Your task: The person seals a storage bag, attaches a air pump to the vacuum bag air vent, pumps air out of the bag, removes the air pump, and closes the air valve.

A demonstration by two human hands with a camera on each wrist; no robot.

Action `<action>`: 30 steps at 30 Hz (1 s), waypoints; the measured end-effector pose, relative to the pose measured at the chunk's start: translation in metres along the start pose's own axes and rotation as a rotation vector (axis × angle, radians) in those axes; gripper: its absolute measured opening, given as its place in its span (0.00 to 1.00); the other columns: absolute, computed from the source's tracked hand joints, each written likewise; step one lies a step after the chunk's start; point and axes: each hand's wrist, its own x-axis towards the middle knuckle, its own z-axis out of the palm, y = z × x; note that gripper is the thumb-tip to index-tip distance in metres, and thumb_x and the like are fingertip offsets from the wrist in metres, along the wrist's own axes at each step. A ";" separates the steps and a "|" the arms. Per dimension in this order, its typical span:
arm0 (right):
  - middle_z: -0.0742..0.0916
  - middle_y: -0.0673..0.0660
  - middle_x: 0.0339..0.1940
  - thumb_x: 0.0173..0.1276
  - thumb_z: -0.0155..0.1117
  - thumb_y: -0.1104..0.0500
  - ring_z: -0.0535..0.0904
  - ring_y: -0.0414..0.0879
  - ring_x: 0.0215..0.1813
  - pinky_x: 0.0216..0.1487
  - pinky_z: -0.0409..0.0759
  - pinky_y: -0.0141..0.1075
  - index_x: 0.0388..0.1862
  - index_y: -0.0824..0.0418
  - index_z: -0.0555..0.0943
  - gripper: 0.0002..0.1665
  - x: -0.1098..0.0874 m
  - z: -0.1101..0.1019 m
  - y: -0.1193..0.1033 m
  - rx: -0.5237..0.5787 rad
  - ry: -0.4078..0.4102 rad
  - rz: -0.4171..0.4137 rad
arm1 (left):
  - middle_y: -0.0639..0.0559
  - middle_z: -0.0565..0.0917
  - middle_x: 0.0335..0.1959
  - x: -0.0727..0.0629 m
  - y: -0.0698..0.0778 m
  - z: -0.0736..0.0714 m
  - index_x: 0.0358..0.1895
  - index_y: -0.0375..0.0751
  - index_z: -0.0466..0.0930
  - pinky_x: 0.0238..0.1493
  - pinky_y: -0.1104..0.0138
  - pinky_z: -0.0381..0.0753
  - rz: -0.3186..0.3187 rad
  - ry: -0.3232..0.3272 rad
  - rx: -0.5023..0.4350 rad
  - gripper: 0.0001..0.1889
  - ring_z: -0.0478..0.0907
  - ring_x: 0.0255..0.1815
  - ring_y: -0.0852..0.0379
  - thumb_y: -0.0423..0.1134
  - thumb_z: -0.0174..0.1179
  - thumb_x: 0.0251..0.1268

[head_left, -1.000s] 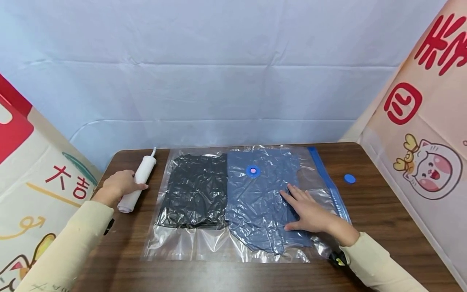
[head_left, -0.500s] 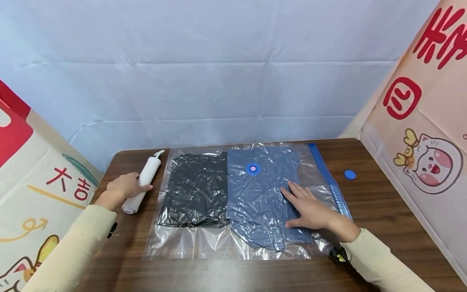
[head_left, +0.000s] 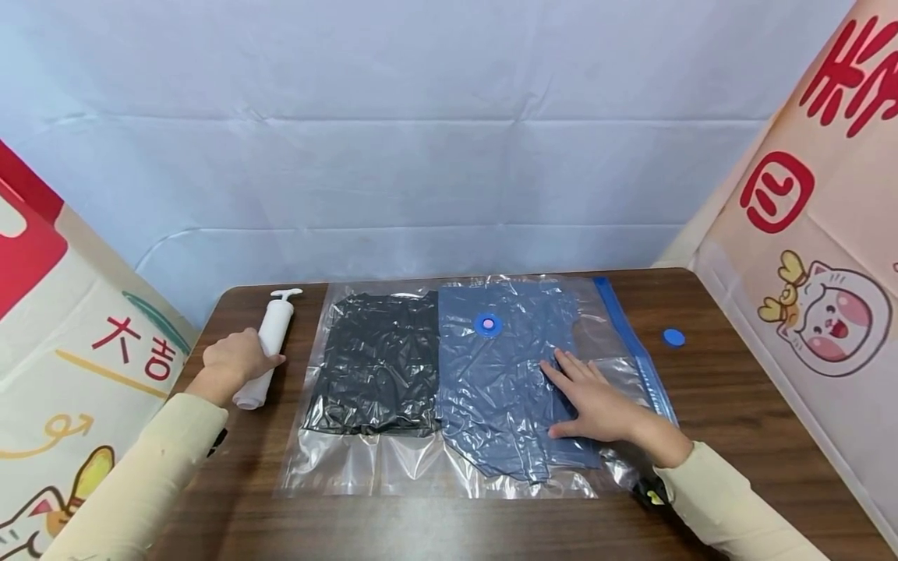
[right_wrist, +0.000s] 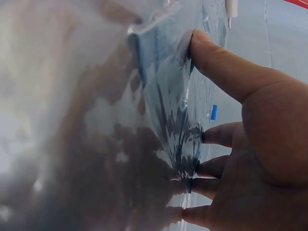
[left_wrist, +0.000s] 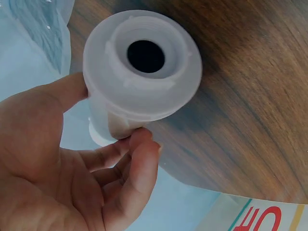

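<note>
My left hand (head_left: 237,363) grips a white hand pump (head_left: 275,327) by its barrel at the table's left side, its T-shaped handle pointing to the back. In the left wrist view the pump's round end (left_wrist: 110,89) with a dark hole faces the camera, thumb on one side and curled fingers on the other. A clear vacuum storage bag (head_left: 414,475) lies flat, with a folded black garment (head_left: 379,366) and a folded blue garment (head_left: 484,389) inside. A blue valve (head_left: 487,325) with a pink centre sits over the blue one. My right hand (head_left: 596,401) rests on the bag, fingers spread.
A blue round cap (head_left: 673,337) lies on the brown wooden table (head_left: 708,405), right of the bag's blue zip edge (head_left: 620,315). A pale cloth backdrop (head_left: 421,156) rises behind the table, and printed panels stand on both sides.
The pump has turned in my left hand, so its T-handle now shows broadside, after swinging slightly right and back left. My right hand stays at the same spot on the bag.
</note>
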 end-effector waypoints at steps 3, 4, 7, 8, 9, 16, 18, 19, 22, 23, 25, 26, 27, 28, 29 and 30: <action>0.54 0.77 0.80 0.56 0.79 0.40 0.49 0.75 0.79 0.71 0.47 0.73 0.80 0.70 0.58 0.64 0.000 0.001 0.000 0.002 0.008 -0.002 | 0.29 0.80 0.36 0.001 0.000 0.001 0.57 0.18 0.67 0.32 0.49 0.78 0.000 0.018 -0.004 0.42 0.81 0.34 0.38 0.61 0.63 0.67; 0.54 0.78 0.79 0.56 0.79 0.40 0.50 0.75 0.78 0.71 0.48 0.73 0.79 0.70 0.59 0.64 0.000 0.001 0.000 0.000 0.014 -0.007 | 0.29 0.80 0.36 0.001 0.001 0.001 0.57 0.18 0.67 0.32 0.49 0.78 0.002 0.021 -0.006 0.42 0.81 0.34 0.37 0.62 0.63 0.67; 0.54 0.78 0.79 0.56 0.79 0.40 0.49 0.75 0.79 0.71 0.47 0.73 0.80 0.70 0.58 0.64 0.000 0.001 -0.001 0.005 0.014 -0.006 | 0.29 0.80 0.36 0.002 0.001 0.002 0.56 0.19 0.68 0.34 0.48 0.78 0.014 0.032 -0.017 0.43 0.81 0.36 0.36 0.64 0.63 0.67; 0.54 0.78 0.79 0.56 0.79 0.39 0.49 0.75 0.78 0.71 0.47 0.73 0.80 0.70 0.58 0.64 0.000 0.001 -0.001 0.001 0.014 -0.006 | 0.30 0.80 0.36 0.002 0.001 0.002 0.55 0.19 0.68 0.34 0.47 0.78 0.021 0.033 -0.021 0.42 0.81 0.37 0.35 0.64 0.63 0.67; 0.54 0.77 0.80 0.57 0.79 0.40 0.49 0.74 0.79 0.72 0.47 0.73 0.80 0.70 0.58 0.64 0.000 0.001 -0.001 0.003 0.009 0.001 | 0.30 0.80 0.36 0.002 0.000 0.002 0.55 0.19 0.68 0.34 0.47 0.78 0.028 0.036 -0.024 0.42 0.81 0.37 0.35 0.63 0.63 0.66; 0.54 0.77 0.80 0.57 0.79 0.40 0.49 0.74 0.79 0.71 0.48 0.73 0.80 0.69 0.59 0.63 -0.001 0.001 -0.001 0.003 0.007 0.007 | 0.30 0.80 0.37 0.003 0.000 0.001 0.55 0.19 0.68 0.32 0.48 0.79 0.066 0.037 -0.053 0.41 0.81 0.37 0.35 0.61 0.65 0.66; 0.54 0.77 0.80 0.57 0.79 0.39 0.49 0.74 0.79 0.72 0.47 0.73 0.80 0.69 0.59 0.63 -0.001 0.001 -0.001 0.006 0.009 0.007 | 0.30 0.80 0.37 0.003 -0.001 0.001 0.55 0.19 0.68 0.31 0.49 0.78 0.077 0.039 -0.063 0.41 0.81 0.36 0.36 0.61 0.65 0.66; 0.54 0.77 0.80 0.57 0.79 0.39 0.49 0.74 0.79 0.72 0.48 0.73 0.80 0.69 0.59 0.63 -0.001 0.001 -0.001 0.004 0.010 0.007 | 0.30 0.80 0.36 0.003 -0.001 0.001 0.55 0.19 0.68 0.30 0.50 0.78 0.084 0.040 -0.068 0.41 0.81 0.36 0.36 0.61 0.65 0.67; 0.55 0.77 0.80 0.57 0.79 0.39 0.50 0.74 0.79 0.72 0.48 0.73 0.80 0.69 0.59 0.63 -0.001 0.002 0.000 0.005 0.014 0.005 | 0.31 0.79 0.34 0.003 -0.002 0.001 0.54 0.19 0.67 0.29 0.50 0.78 0.098 0.051 -0.077 0.40 0.81 0.34 0.37 0.61 0.64 0.67; 0.55 0.77 0.80 0.56 0.79 0.39 0.50 0.74 0.79 0.72 0.48 0.73 0.80 0.69 0.59 0.64 -0.001 0.002 0.000 0.005 0.016 0.004 | 0.32 0.79 0.33 0.003 -0.002 0.001 0.53 0.20 0.67 0.29 0.50 0.77 0.101 0.058 -0.080 0.40 0.81 0.33 0.37 0.61 0.63 0.68; 0.55 0.77 0.80 0.56 0.79 0.39 0.50 0.74 0.79 0.72 0.48 0.73 0.80 0.69 0.59 0.64 0.000 0.002 0.000 0.004 0.018 0.003 | 0.33 0.78 0.31 0.002 -0.002 0.000 0.51 0.20 0.67 0.29 0.50 0.77 0.108 0.071 -0.084 0.39 0.80 0.32 0.37 0.61 0.63 0.68; 0.55 0.77 0.80 0.56 0.79 0.39 0.50 0.74 0.79 0.72 0.48 0.73 0.80 0.69 0.59 0.64 0.000 0.002 0.000 0.005 0.017 0.003 | 0.33 0.77 0.30 0.002 -0.001 -0.001 0.50 0.21 0.68 0.28 0.50 0.77 0.110 0.076 -0.086 0.38 0.80 0.32 0.38 0.61 0.63 0.69; 0.55 0.77 0.80 0.56 0.79 0.39 0.50 0.74 0.79 0.72 0.48 0.72 0.80 0.69 0.59 0.64 -0.001 0.002 0.000 0.005 0.017 0.005 | 0.34 0.77 0.30 0.002 -0.001 -0.001 0.49 0.21 0.68 0.28 0.50 0.77 0.112 0.079 -0.087 0.37 0.80 0.31 0.38 0.61 0.63 0.69; 0.54 0.77 0.80 0.56 0.79 0.39 0.49 0.74 0.79 0.72 0.48 0.72 0.80 0.69 0.59 0.64 -0.001 0.002 0.000 0.005 0.017 0.006 | 0.34 0.77 0.30 0.002 -0.001 -0.002 0.49 0.22 0.68 0.28 0.50 0.77 0.114 0.083 -0.088 0.37 0.80 0.31 0.39 0.61 0.63 0.69; 0.55 0.77 0.80 0.56 0.79 0.39 0.50 0.74 0.79 0.72 0.48 0.72 0.80 0.69 0.59 0.64 -0.001 0.002 0.000 0.005 0.018 0.006 | 0.35 0.77 0.29 0.002 -0.001 -0.003 0.48 0.22 0.68 0.28 0.50 0.77 0.117 0.087 -0.091 0.36 0.80 0.31 0.39 0.60 0.63 0.69; 0.55 0.77 0.80 0.56 0.79 0.39 0.50 0.74 0.79 0.72 0.48 0.72 0.80 0.69 0.59 0.64 0.000 0.002 -0.001 0.006 0.019 0.006 | 0.35 0.77 0.29 0.003 -0.001 -0.003 0.47 0.23 0.68 0.28 0.51 0.77 0.120 0.088 -0.092 0.36 0.80 0.30 0.39 0.60 0.63 0.69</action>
